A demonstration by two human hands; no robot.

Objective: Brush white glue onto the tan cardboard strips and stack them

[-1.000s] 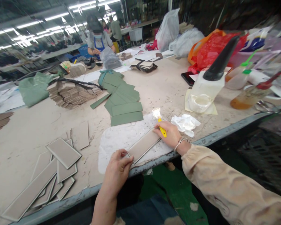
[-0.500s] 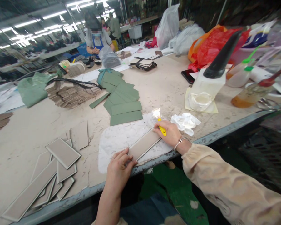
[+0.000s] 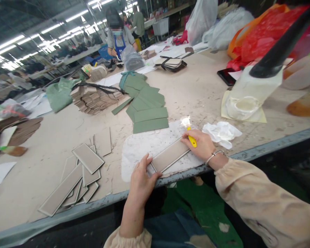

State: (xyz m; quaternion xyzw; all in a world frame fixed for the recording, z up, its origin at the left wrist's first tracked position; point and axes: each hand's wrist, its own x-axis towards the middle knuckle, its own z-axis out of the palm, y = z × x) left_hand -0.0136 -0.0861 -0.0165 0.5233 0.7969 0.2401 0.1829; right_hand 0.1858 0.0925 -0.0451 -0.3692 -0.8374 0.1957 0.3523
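A beige rectangular panel (image 3: 172, 155) with pale green edging lies slanted on a white sheet (image 3: 134, 144) near the table's front edge. At its left end is my left hand (image 3: 142, 181), with the fingers at one corner and the thumb at the other, gripping across it. My right hand (image 3: 203, 143) touches the panel's far right end with its fingertips. It also grips a yellow-handled brush (image 3: 192, 140), whose white-coated head points away from me. Several similar edged panels (image 3: 89, 158) lie in a loose overlapping pile at left. Green strips (image 3: 150, 115) are fanned out beyond the sheet.
A crumpled white tissue (image 3: 222, 133) lies right of my right hand. Behind it stands a white container with a black spout (image 3: 255, 89). Bundled beige pieces (image 3: 94, 100), a phone (image 3: 226, 76) and plastic bags (image 3: 229, 27) lie farther back. A co-worker (image 3: 119, 39) works across the table.
The view has shifted left, so everything appears farther right. My left thumb and fingers have spread wider at the panel's end. The brush stays in my right hand.
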